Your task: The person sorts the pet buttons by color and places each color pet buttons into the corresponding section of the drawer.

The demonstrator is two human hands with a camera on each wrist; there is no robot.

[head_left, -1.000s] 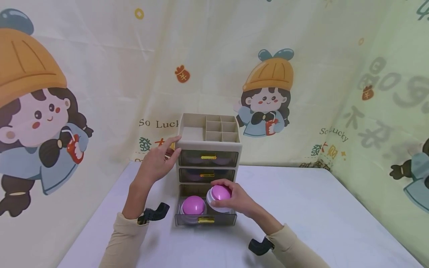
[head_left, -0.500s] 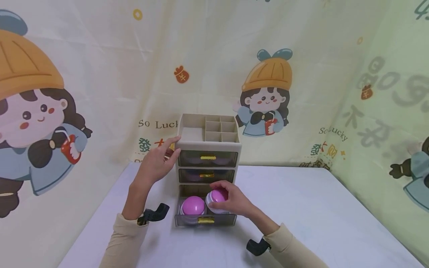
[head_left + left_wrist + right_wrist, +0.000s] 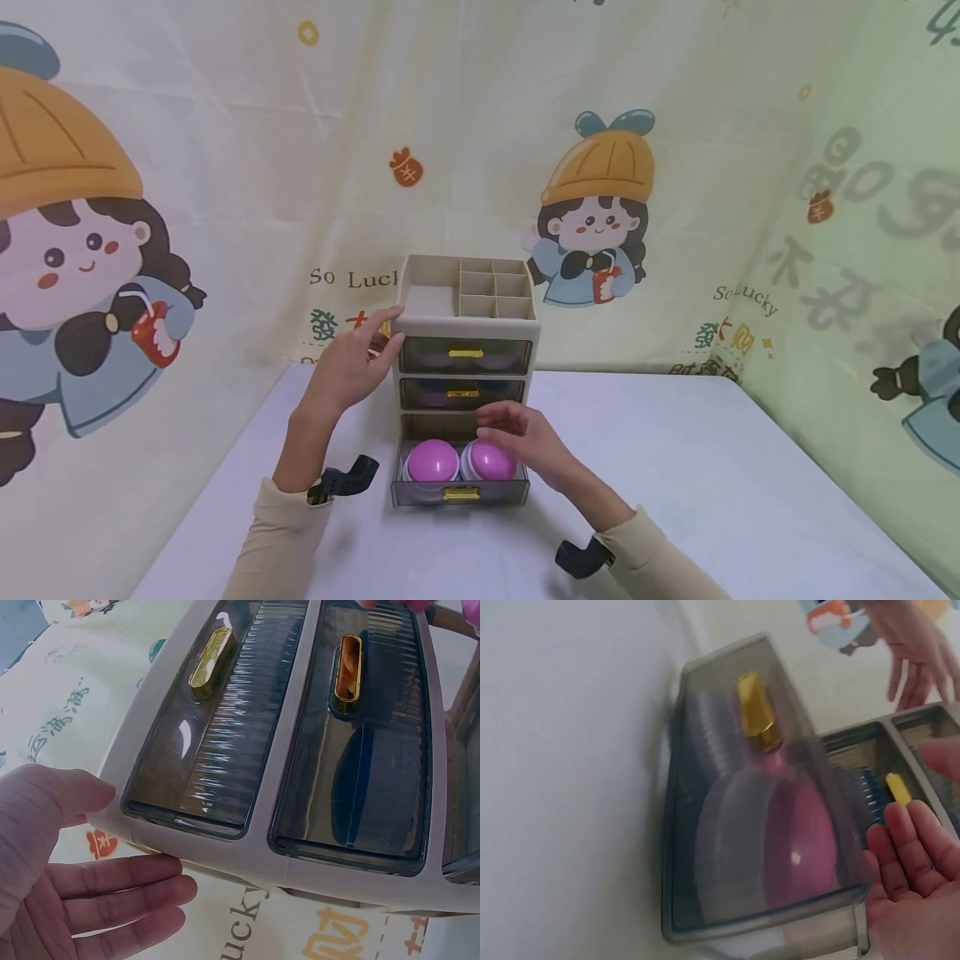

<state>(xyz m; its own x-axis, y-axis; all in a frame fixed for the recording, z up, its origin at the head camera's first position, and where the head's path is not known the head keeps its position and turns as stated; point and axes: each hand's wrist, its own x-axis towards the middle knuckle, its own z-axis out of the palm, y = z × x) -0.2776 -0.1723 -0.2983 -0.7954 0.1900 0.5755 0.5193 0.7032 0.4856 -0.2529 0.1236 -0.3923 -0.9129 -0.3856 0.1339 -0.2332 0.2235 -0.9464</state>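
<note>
A beige desktop organizer (image 3: 468,327) stands on the table, its bottom drawer (image 3: 461,493) pulled out. Inside that drawer, side by side, sit a left round jar (image 3: 432,461) and a right round jar (image 3: 492,462), both with pink domed tops and pale bases. My right hand (image 3: 528,437) is just above the right jar, fingers loosely bent and holding nothing. Against the organizer's upper left side rests my left hand (image 3: 351,367); in the left wrist view its thumb (image 3: 86,791) touches the front edge and the other fingers are extended along the side.
Above the pulled-out drawer are a closed middle drawer (image 3: 462,394) and a closed upper drawer (image 3: 465,354), smoky-clear with gold handles. Dividers split the organizer's top tray (image 3: 432,300). Printed cloth (image 3: 465,208) hangs behind the white table (image 3: 637,467).
My right hand has lowered the right jar into the drawer, let go of it and lifted slightly. The left hand has stayed at the organizer's side.
</note>
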